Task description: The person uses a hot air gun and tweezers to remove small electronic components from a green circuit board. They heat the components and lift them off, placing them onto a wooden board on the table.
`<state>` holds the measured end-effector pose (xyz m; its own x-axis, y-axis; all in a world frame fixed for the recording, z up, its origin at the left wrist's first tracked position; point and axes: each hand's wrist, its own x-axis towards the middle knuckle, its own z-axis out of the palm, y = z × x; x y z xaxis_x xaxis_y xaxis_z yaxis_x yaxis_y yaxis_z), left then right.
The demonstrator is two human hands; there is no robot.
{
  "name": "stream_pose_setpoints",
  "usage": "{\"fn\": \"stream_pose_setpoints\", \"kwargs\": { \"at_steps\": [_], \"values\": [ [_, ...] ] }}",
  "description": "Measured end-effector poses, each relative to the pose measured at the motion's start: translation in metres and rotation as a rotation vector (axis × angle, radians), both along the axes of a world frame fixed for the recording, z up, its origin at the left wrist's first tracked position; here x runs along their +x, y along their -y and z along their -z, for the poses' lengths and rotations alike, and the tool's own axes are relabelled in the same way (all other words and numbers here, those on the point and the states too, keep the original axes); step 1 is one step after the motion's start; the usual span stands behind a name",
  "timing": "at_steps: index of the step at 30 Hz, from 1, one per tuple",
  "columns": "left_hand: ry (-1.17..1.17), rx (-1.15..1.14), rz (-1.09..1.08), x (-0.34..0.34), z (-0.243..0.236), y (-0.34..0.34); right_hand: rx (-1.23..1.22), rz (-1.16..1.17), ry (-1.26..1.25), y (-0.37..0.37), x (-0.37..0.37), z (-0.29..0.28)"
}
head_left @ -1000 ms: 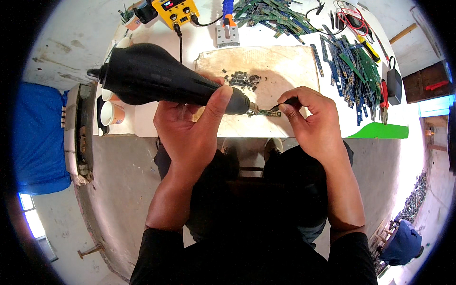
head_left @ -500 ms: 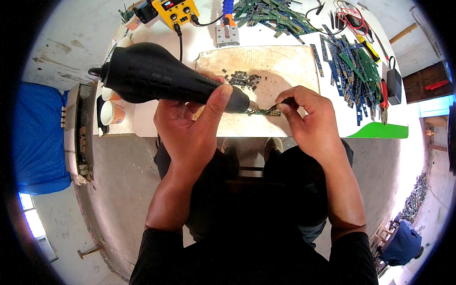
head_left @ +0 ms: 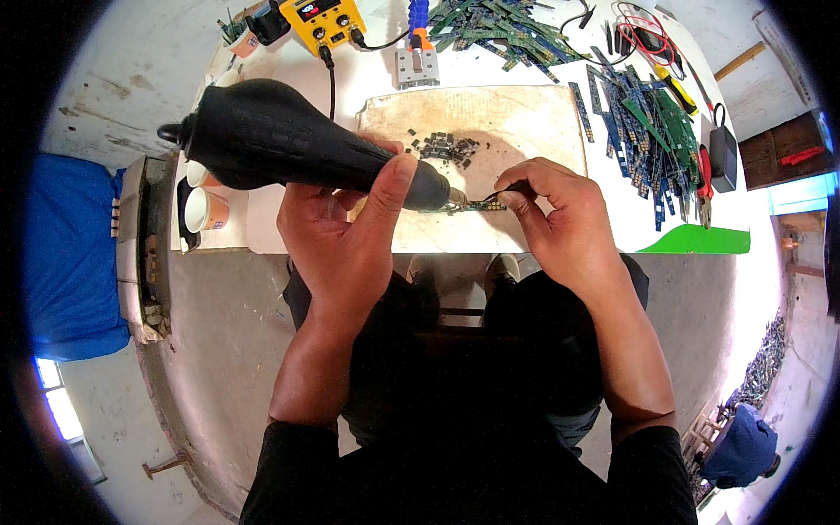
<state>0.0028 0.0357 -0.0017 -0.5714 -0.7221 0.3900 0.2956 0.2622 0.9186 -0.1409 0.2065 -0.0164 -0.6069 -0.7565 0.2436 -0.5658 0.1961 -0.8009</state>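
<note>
My left hand (head_left: 346,241) is wrapped around a black hot air gun (head_left: 280,136), its metal nozzle pointing right and slightly down. Just past the nozzle tip lies a narrow circuit board strip (head_left: 490,206) on the pale, scorched work board (head_left: 516,114). My right hand (head_left: 569,219) pinches dark tweezers (head_left: 516,188), whose tips come down at the strip; the exact contact is too small to make out. A loose cluster of small black electronic parts (head_left: 448,149) sits behind the strip.
Piles of circuit board strips (head_left: 652,131) cover the right and back of the table. A yellow soldering station (head_left: 322,24) stands at the back left, near a metal block (head_left: 416,68). Paper cups (head_left: 206,210) line the left edge; red-handled pliers (head_left: 705,184) lie right.
The hot air gun has shifted slightly left in my left hand. My right hand has moved a little left with the tweezers, closer to the nozzle.
</note>
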Motion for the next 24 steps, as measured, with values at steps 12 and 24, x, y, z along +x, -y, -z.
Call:
{"fn": "stream_pose_setpoints", "kwargs": {
  "at_steps": [12, 24],
  "values": [
    [-0.017, 0.009, 0.006, 0.0017, 0.001, 0.0021, 0.007, 0.01, 0.018, -0.0004, 0.0021, -0.0025],
    [-0.013, 0.019, 0.015, 0.0003, 0.0003, 0.0014, 0.007, 0.01, 0.007, -0.0004, 0.0017, -0.0018]
  ]
}}
